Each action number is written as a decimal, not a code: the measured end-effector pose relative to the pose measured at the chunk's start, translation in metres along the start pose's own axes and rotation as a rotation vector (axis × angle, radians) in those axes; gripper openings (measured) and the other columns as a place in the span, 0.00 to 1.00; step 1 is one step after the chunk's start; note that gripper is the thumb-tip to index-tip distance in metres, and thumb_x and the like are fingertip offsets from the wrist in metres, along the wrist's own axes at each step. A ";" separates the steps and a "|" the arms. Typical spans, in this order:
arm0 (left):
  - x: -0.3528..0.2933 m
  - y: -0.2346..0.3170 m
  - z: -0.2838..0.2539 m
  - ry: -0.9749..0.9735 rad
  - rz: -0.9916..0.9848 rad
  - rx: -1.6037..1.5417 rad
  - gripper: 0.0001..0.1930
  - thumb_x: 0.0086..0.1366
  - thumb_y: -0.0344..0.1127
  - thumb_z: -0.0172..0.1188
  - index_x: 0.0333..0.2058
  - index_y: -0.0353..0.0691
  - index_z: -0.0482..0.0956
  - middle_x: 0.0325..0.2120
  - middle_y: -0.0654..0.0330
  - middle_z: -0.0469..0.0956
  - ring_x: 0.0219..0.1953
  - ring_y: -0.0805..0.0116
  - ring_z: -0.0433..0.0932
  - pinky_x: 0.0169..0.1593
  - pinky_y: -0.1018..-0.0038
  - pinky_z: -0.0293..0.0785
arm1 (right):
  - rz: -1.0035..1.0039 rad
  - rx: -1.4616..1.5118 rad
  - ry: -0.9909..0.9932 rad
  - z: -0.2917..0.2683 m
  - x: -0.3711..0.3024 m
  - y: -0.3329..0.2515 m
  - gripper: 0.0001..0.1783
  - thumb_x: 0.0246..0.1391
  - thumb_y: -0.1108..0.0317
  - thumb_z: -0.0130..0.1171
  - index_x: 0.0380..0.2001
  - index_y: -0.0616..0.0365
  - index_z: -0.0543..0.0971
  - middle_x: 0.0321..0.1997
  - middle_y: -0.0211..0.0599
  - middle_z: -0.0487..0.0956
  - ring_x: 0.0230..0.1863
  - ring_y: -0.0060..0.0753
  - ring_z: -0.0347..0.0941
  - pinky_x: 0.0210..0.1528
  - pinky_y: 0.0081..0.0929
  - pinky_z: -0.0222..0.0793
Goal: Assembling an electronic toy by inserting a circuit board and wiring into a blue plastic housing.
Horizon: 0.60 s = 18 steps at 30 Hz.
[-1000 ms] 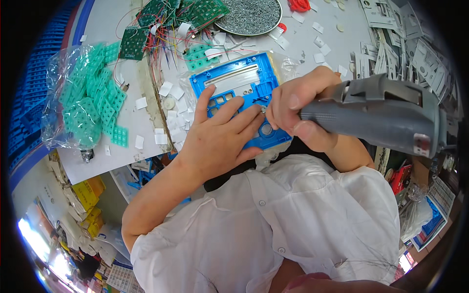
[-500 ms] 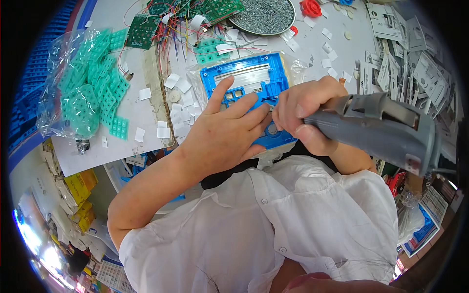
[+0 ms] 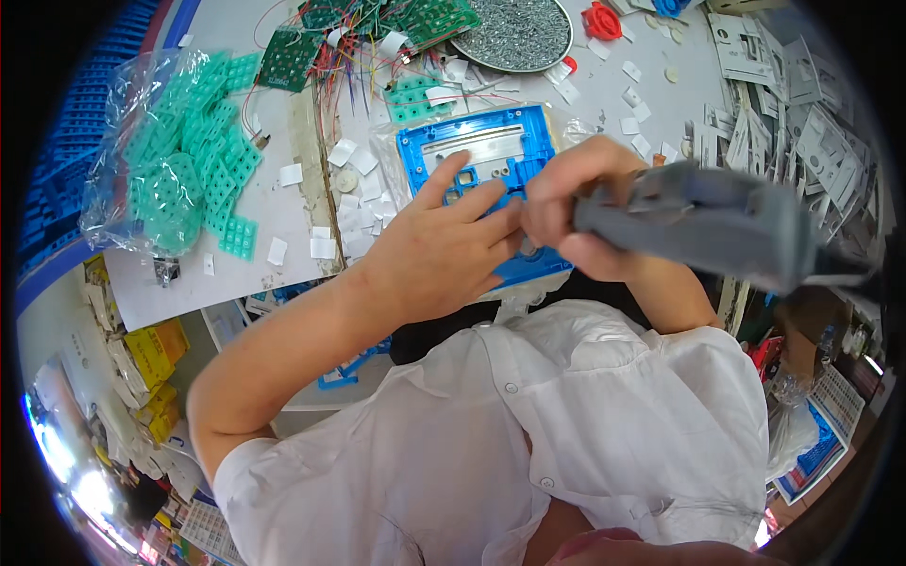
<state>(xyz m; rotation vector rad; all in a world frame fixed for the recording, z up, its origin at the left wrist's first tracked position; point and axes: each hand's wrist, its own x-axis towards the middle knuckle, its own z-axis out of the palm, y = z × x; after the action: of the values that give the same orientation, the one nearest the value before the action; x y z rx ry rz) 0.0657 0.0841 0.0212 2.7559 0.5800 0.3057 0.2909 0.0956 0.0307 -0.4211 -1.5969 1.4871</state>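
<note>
A blue plastic casing (image 3: pixel 528 276) lies on the table in front of me, with a silvery strip and small square openings inside it. Across it rests my left hand (image 3: pixel 441 242), fingers apart and flat, pressing on its near left part. My right hand (image 3: pixel 585 208) is wrapped round a grey electric screwdriver (image 3: pixel 698 222), slightly blurred and tilted with its back end out to the right. The fingers of both hands meet over the casing, and the screwdriver's tip is hidden behind them.
At the left, a clear bag spills green rubber keypads (image 3: pixel 189 179). Circuit boards (image 3: pixel 288 58) with thin wires and a round dish of small screws (image 3: pixel 514 36) stand at the back. White panels (image 3: pixel 830 141) are heaped on the right; paper bits (image 3: pixel 323 247) lie scattered.
The right hand and screwdriver have shifted slightly left, and the screwdriver's back end has swung. My left hand still lies on the casing. The view has shifted a little.
</note>
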 end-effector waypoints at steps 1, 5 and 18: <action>-0.003 0.002 -0.004 0.056 -0.069 0.006 0.21 0.54 0.48 0.71 0.46 0.51 0.83 0.49 0.68 0.76 0.60 0.65 0.69 0.71 0.48 0.53 | -0.074 0.029 0.021 -0.004 0.003 -0.006 0.20 0.59 0.69 0.63 0.51 0.62 0.70 0.21 0.28 0.73 0.21 0.27 0.69 0.27 0.30 0.72; -0.032 0.002 -0.026 0.342 -0.377 -0.040 0.23 0.55 0.38 0.71 0.52 0.45 0.81 0.54 0.60 0.77 0.58 0.57 0.71 0.65 0.48 0.57 | -0.225 0.053 0.080 -0.031 0.005 -0.044 0.27 0.62 0.63 0.62 0.60 0.62 0.69 0.23 0.27 0.71 0.23 0.25 0.66 0.29 0.29 0.68; -0.098 -0.086 -0.063 0.445 -1.118 0.081 0.05 0.61 0.33 0.65 0.34 0.40 0.85 0.35 0.55 0.84 0.40 0.54 0.81 0.43 0.60 0.75 | -0.437 -0.800 0.885 -0.044 -0.002 -0.085 0.32 0.61 0.80 0.53 0.68 0.72 0.59 0.56 0.61 0.74 0.59 0.51 0.71 0.62 0.53 0.69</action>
<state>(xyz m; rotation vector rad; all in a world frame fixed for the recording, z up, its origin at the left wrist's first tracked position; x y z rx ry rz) -0.0696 0.1340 0.0370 1.9727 2.0894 0.5906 0.3529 0.1027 0.1030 -0.9392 -1.3318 0.1827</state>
